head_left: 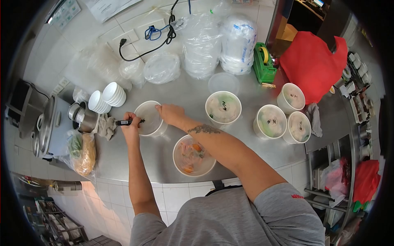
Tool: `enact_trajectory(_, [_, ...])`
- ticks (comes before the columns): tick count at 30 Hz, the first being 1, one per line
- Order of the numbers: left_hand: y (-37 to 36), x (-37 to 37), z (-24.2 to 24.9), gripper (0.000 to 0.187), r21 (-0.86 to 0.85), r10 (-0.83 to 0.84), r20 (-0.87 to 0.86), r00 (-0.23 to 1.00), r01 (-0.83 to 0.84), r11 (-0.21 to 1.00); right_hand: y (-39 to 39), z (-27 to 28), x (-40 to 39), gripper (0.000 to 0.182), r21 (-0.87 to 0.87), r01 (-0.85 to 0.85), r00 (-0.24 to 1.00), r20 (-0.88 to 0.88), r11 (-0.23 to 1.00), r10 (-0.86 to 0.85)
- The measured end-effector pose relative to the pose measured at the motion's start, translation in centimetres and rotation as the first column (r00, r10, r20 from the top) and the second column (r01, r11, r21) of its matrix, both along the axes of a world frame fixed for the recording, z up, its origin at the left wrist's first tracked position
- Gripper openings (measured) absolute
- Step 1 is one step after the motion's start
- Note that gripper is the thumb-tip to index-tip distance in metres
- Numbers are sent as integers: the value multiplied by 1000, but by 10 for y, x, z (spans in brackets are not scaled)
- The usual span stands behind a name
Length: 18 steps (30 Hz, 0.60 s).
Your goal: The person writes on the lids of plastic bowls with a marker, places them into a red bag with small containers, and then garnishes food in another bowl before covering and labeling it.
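Note:
A black marker [124,122] is gripped in my left hand [130,125], its dark tip over the clear lid of a white round container [152,129]. Across that container, my right hand [170,113] has its fingers closed at the rim. Nearer my body stands a lidded container with orange food [193,158], partly covered by my tattooed forearm. A marked container [223,107] with pale and green contents is to the right. Farther right, three more marked containers stand close together: a lower left one [270,121], an upper one [291,98] and a lower right one [299,127].
Stacked white cups [114,95], metal pots [87,119], a cloth [106,126] and bagged food [85,156] are at the left. Wrapped lids [201,47], a loose lid [223,83] and a green tape dispenser [264,65] line the back. A red bag [310,61] lies back right.

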State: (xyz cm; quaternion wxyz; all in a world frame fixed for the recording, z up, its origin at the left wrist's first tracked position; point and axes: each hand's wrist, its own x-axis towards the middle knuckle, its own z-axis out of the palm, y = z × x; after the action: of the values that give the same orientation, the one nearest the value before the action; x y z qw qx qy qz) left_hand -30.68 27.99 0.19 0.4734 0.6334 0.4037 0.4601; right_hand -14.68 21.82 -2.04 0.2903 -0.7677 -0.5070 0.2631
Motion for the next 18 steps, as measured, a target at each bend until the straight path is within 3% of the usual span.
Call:
enact_trajectory(14, [4, -2, -3, 11, -33, -47, 73, 996, 50, 998, 0, -1, 2, 56, -29, -22, 999, -25, 999, 21])
enact_trajectory(17, [9, -1, -6, 10, -87, -29, 259, 965, 53, 995, 0, 0, 0, 56, -24, -4, 1000, -27, 1000, 3])
enact_trajectory(18, [10, -2, -7, 10, -64, -30, 225, 974, 45, 997, 0, 1, 0, 56, -22, 8, 1000, -25, 1000, -9])
